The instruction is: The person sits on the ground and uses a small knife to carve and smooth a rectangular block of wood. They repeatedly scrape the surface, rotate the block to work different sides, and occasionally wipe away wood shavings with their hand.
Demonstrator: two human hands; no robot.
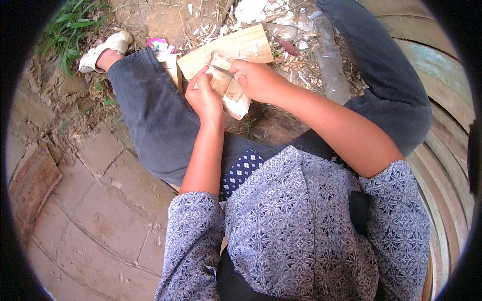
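Observation:
My right hand [255, 83] is closed around a thin grey metal blade [221, 69], its handle hidden in the fist. The blade reaches left toward the curled fingers of my left hand [207, 96]. Those fingers are closed near the blade's far end, and what they pinch is too small to make out. Beneath both hands lies a pale, rough-cut wood block [236, 106] with a split or line across it. Just beyond, a lighter flat board [246, 44] lies at a slant.
White wood shavings [301, 35] litter the ground ahead, beside a grey pole [332, 65]. A pink-edged packet [159, 46] sits near a small wood piece [173, 70]. Planks [442, 75] curve along the right, brown paving [100, 215] spreads left, and my bent legs frame the work.

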